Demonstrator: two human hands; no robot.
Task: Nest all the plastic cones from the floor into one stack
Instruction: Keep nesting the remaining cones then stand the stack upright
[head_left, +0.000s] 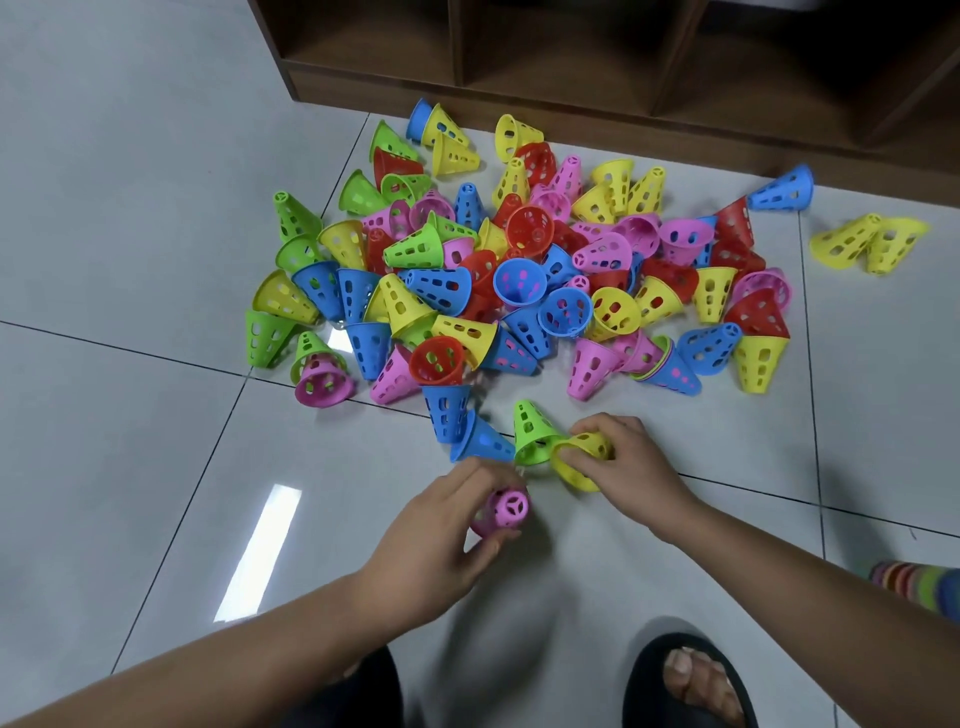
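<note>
Head view: left hand is gripping a pink cone, right hand pinching a yellow cone, near the pile on the floor. Risk: yellow cone knocking over the adjoining green cone; skewed nesting jamming.

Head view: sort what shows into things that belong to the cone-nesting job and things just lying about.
Job: left hand gripping pink cone; right hand gripping yellow cone; green cone beside it; loose cone pile; multicoloured stack at the right edge.
Lying about: wooden shelf unit; black slipper.
</note>
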